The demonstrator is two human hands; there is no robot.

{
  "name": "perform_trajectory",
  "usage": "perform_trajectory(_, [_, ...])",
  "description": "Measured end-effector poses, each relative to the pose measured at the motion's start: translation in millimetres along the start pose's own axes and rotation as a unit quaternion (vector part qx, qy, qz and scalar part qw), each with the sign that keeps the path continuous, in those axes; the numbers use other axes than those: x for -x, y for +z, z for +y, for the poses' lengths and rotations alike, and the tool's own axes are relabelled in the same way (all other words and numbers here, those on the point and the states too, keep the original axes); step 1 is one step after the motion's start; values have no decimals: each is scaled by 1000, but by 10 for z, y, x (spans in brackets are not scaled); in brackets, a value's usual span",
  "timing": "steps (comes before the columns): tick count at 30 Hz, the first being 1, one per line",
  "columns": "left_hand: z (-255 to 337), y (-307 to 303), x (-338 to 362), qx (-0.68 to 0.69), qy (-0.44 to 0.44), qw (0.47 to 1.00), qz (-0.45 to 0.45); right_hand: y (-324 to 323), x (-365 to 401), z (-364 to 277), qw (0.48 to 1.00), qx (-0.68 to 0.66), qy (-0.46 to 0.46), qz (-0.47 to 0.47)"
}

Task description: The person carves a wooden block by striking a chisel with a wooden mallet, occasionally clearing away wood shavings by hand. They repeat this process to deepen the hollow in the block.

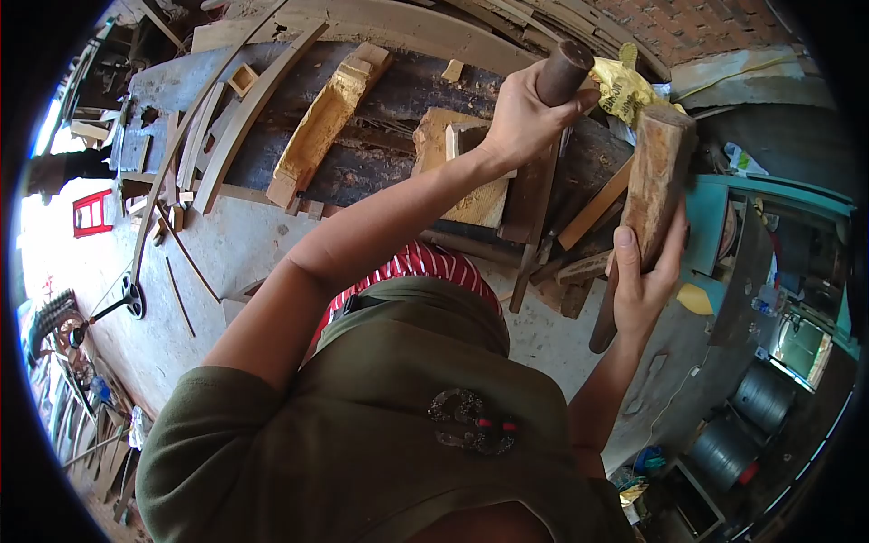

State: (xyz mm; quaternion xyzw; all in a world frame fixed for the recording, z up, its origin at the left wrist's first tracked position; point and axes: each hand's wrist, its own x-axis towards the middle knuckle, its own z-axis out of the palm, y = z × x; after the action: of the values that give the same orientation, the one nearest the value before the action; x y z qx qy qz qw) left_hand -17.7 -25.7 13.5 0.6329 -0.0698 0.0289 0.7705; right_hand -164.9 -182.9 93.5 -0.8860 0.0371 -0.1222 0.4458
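Observation:
My left hand reaches out over the bench, its fingers wrapped round a dark round wooden handle with a flat end. Whatever is on the far side of that handle is hidden by my fist. To the right, my right hand grips a wooden mallet near the lower part of its thick, rough-sided head. A slim dark length of wood sticks out below this hand. Behind both hands lies a crumpled yellow bag. Under my left forearm is a light wooden block.
A carved, hollowed timber lies on the dark, worn bench. Curved wooden strips lean at its left. At the right stands a teal cabinet, with metal drums below. A red plastic frame is far left.

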Motion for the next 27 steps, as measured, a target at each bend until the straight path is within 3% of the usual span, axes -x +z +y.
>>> perform_trajectory(2, [-33,46,35,7,59,998,-5,-5,-4,-16,1000,-24,2,2])
perform_trajectory(5, [-51,132,131,-28,57,998,-18,-54,-101,-186,998,-41,-47,25])
perform_trajectory(7, [-69,198,254,-27,57,998,-14,-58,-106,-372,974,-190,-92,84])
perform_trajectory(9, [-97,231,351,-77,58,994,-53,-55,-205,-385,967,-195,-135,95])
perform_trajectory(11, [-84,251,436,-97,74,991,-47,-64,-292,-298,992,55,-115,-19])
perform_trajectory(12, [-144,246,471,-119,84,988,-46,-20,-346,-259,983,115,-132,-57])
perform_trajectory(13, [-148,239,491,-141,94,985,-44,-47,-329,-321,989,92,-73,-85])
perform_trajectory(15, [-173,241,498,-118,83,989,-33,-122,-375,-282,971,113,-207,-29])
perform_trajectory(16, [-169,225,531,-132,71,988,-44,-173,-285,-287,990,50,-132,13])
perform_trajectory(17, [-164,207,543,-146,63,986,-56,-159,-289,-268,986,-46,-149,58])
perform_trajectory(19, [-170,206,532,-138,64,987,-61,-77,-188,-380,992,-91,-78,51])
perform_trajectory(21, [-189,249,527,-96,90,991,-33,15,-244,-242,978,160,-118,-64])
perform_trajectory(23, [-221,209,359,-126,96,986,-45,29,-252,-197,989,71,-112,-72])
perform_trajectory(27, [-19,75,20,35,57,997,-41,-86,-162,-129,999,-15,-46,10])
